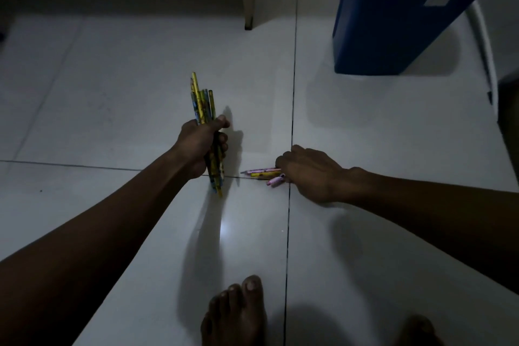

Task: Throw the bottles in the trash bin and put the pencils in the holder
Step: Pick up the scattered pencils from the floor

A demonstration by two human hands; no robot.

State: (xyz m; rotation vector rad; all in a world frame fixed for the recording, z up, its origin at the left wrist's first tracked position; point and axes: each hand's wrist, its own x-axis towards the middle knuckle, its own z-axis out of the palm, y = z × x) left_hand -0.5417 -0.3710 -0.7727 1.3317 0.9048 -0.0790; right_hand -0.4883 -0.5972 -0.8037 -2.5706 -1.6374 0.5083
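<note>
- Left hand grips a bundle of pencils in a closed fist, upright, lower tips near the tiled floor
- Right hand lies palm down on the floor, fingers curled over the ends of two loose pencils and a small pink piece; a firm grasp cannot be told
- Blue bin stands far right, well apart
- Bare foot at the bottom edge

Dim indoor room, likely a home: glossy white tile floor, bare foot, blue bin.
</note>
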